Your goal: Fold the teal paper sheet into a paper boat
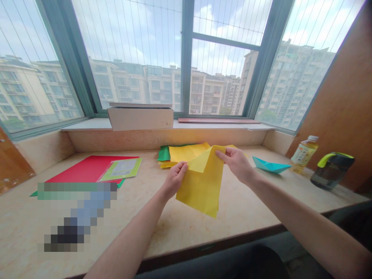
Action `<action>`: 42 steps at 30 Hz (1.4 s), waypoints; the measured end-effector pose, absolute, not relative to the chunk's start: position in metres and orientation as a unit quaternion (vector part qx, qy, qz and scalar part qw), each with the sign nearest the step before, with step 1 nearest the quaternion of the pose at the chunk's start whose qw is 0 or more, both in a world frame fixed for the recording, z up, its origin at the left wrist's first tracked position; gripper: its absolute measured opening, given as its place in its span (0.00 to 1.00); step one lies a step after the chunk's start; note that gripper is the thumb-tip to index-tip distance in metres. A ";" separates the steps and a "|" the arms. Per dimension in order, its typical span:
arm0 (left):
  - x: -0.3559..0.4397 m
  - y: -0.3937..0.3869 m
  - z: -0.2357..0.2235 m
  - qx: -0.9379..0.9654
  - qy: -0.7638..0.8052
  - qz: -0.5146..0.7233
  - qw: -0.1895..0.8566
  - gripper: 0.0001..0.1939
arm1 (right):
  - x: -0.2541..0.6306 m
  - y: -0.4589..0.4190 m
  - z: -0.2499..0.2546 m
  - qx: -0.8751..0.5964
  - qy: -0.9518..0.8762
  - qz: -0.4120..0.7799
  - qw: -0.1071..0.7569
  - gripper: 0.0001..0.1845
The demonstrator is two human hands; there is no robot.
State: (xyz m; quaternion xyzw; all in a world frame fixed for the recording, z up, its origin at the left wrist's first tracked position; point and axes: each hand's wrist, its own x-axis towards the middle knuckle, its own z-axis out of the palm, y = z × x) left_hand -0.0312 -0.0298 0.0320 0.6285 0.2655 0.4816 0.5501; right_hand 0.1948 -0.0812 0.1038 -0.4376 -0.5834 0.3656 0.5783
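Both of my hands hold one yellow paper sheet up above the stone counter. My left hand pinches its left edge where a corner is folded over. The top edge is gripped by my right hand, fingers closed on it. The sheet hangs down between them, its lower corner near the counter. Just behind it lies a stack of yellow and green sheets.
A teal paper boat sits to the right. Farther right stand a tea bottle and a dark jug with a green handle. Red sheets and a green booklet lie left. A cardboard box rests on the windowsill.
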 end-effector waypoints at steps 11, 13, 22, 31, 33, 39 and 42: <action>-0.031 -0.033 0.029 0.663 0.225 0.442 0.561 0.19 | 0.200 -0.078 0.098 -0.450 -0.564 0.348 0.599 0.23; -0.032 -0.033 0.030 0.673 0.221 0.438 0.553 0.18 | 0.200 -0.079 0.098 -0.457 -0.564 0.341 0.597 0.24; -0.028 -0.035 0.030 0.727 0.196 0.415 0.511 0.23 | 0.203 -0.076 0.090 -0.542 -0.595 0.185 0.563 0.28; -0.023 -0.034 0.019 0.669 0.195 0.396 0.599 0.24 | 0.198 -0.064 0.091 -0.477 -0.591 0.320 0.567 0.25; -0.022 -0.033 0.019 0.661 0.208 0.408 0.595 0.23 | 0.196 -0.059 0.093 -0.456 -0.588 0.348 0.570 0.24; -0.023 -0.034 0.022 0.643 0.254 0.447 0.567 0.21 | 0.191 -0.041 0.091 -0.429 -0.579 0.384 0.578 0.24; -0.022 -0.034 0.022 0.635 0.265 0.455 0.566 0.21 | 0.191 -0.030 0.080 -0.422 -0.554 0.412 0.587 0.23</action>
